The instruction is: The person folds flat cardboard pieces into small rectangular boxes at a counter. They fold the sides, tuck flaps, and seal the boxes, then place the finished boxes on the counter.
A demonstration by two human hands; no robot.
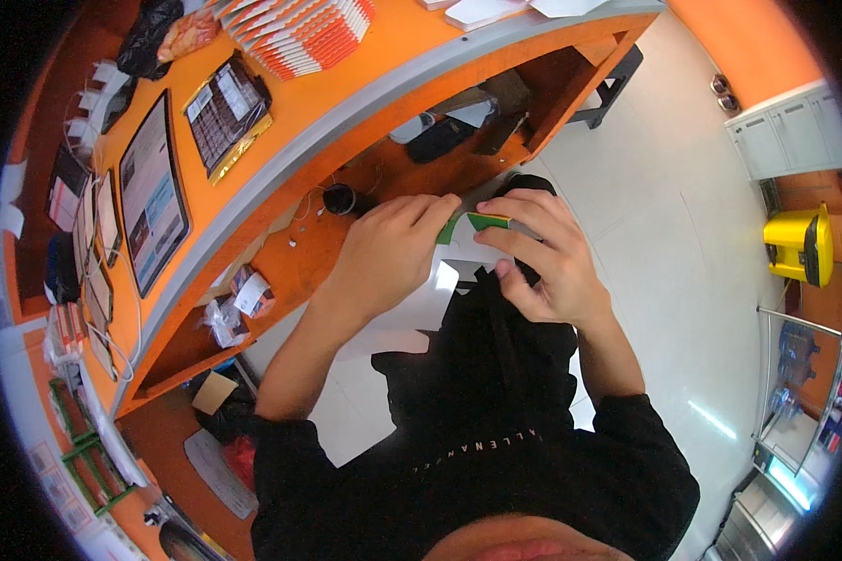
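1. My left hand (384, 252) pinches the left end of a small green card (477, 222) between thumb and fingertips, its other fingers curled in. I judge that this hand should only steady the piece, without squeezing hard enough to bend it.
2. My right hand (543, 257) grips the right end of the same green card, index finger laid along its top edge and thumb under it. The card sits between both hands, in front of my chest and just above the white sheet of paper (426, 299) on my lap.
3. Both grips are closed on the card; neither hand is loose. What exactly the card is joined to I cannot tell, since my fingers hide most of it.
4. To do this well I would keep both wrists close together, so the card stays flat and level while I work its edge.
5. The orange counter (337, 112) rises just beyond my knuckles, and its lower shelf (299, 262) holds a dark round cap (339, 198) and loose wires. I would keep my elbows in to avoid knocking them.
6. The white paper lies loose, so I would move gently.
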